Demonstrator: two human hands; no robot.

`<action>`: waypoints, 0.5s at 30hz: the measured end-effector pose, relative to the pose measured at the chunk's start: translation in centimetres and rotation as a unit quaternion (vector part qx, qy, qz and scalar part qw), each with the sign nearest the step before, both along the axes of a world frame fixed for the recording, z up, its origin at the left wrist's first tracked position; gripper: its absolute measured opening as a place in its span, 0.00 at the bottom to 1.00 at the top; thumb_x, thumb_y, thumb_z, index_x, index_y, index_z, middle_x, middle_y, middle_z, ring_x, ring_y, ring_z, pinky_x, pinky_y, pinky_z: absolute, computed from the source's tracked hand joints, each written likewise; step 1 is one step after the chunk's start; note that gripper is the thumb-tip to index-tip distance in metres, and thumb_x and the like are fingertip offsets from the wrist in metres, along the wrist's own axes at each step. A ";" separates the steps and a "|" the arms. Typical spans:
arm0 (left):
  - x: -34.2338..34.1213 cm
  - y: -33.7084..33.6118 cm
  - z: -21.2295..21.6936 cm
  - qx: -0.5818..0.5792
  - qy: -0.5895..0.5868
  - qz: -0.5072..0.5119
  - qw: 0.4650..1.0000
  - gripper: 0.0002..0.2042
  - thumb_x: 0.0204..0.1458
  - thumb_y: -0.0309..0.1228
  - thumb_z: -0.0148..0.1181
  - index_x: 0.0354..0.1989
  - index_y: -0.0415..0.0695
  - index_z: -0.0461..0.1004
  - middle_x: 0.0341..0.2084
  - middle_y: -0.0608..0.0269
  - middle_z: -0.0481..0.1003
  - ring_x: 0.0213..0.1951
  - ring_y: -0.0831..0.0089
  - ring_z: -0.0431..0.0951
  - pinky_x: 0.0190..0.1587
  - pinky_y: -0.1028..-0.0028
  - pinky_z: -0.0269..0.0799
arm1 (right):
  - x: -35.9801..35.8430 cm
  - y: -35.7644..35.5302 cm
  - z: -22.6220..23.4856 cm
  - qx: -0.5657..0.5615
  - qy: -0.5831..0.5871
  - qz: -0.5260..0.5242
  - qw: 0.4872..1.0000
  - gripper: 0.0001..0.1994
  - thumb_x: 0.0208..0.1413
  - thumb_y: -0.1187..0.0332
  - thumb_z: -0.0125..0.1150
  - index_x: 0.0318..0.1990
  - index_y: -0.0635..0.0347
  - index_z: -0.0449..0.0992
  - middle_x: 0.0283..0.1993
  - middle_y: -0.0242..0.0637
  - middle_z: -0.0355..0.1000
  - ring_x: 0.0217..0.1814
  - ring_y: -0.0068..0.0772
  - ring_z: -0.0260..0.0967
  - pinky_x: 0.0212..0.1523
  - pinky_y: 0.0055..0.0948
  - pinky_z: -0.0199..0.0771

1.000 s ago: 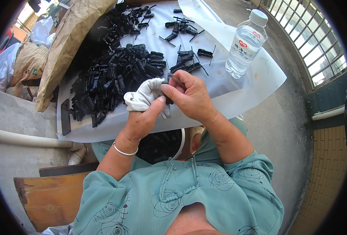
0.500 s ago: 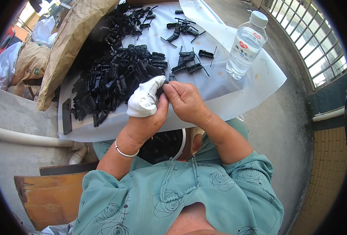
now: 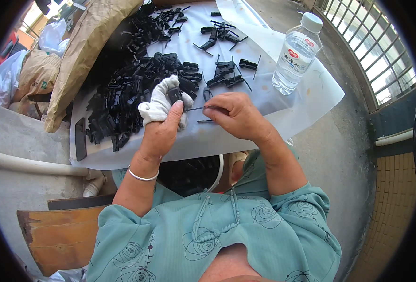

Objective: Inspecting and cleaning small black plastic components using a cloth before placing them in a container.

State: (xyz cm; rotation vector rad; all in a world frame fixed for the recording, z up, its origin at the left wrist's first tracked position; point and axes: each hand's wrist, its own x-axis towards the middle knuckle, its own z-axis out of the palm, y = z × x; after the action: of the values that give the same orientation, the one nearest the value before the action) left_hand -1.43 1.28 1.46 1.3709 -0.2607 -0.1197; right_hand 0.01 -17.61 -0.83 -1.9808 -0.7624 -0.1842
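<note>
My left hand [image 3: 160, 129] wears a white cloth wrap over the fingers and grips a small black plastic part [image 3: 174, 95] just above the white table sheet [image 3: 226, 136]. My right hand [image 3: 236, 115] is a little to the right of it, fingers pinched on a thin dark metal pin [image 3: 199, 108] that points toward the black part. A second pin [image 3: 205, 121] lies on the sheet just below. A big heap of black plastic parts [image 3: 123, 89] lies to the left of my hands. A smaller group of assembled black pieces [image 3: 226, 75] lies beyond them.
A clear water bottle [image 3: 295, 54] with a white cap stands at the right of the sheet. A brown paper sack [image 3: 83, 56] leans along the left edge. A dark flat bar [image 3: 80, 139] lies at the sheet's left. A black basin of parts [image 3: 189, 171] sits under the table edge.
My hands have drawn apart: the right hand moved right, now pinching a thin pin, while the left hand stays with the black part.
</note>
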 end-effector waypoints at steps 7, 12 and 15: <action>-1.0 -0.6 0.6 0.153 -0.038 -0.052 0.986 0.16 0.52 0.23 0.43 0.50 0.36 0.61 0.32 0.69 0.65 0.27 0.87 0.59 0.31 0.85 0.59 | -0.7 1.0 0.7 0.133 0.099 0.007 0.986 0.05 0.48 0.72 0.61 0.29 0.64 0.73 0.20 0.31 0.64 0.21 0.20 0.59 0.23 0.23 0.60; -0.9 -0.8 0.2 0.151 -0.049 -0.045 0.986 0.14 0.50 0.23 0.44 0.47 0.35 0.63 0.30 0.67 0.66 0.28 0.84 0.62 0.31 0.82 0.62 | -0.7 1.1 1.0 0.139 0.151 -0.011 0.979 0.07 0.51 0.69 0.58 0.27 0.64 0.71 0.20 0.30 0.63 0.21 0.19 0.56 0.23 0.23 0.59; -0.3 -0.8 -0.2 0.241 -0.126 -0.006 0.962 0.14 0.48 0.23 0.45 0.45 0.35 0.63 0.28 0.62 0.68 0.28 0.78 0.66 0.33 0.77 0.64 | -0.6 1.3 0.3 0.106 0.077 0.005 0.991 0.10 0.54 0.68 0.54 0.25 0.65 0.69 0.19 0.35 0.62 0.20 0.26 0.55 0.22 0.26 0.58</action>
State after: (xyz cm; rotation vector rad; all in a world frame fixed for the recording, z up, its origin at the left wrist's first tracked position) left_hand -1.72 0.45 1.26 1.8727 -0.4747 -0.0166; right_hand -0.57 -16.31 -0.50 -1.7665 -0.6264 -0.1001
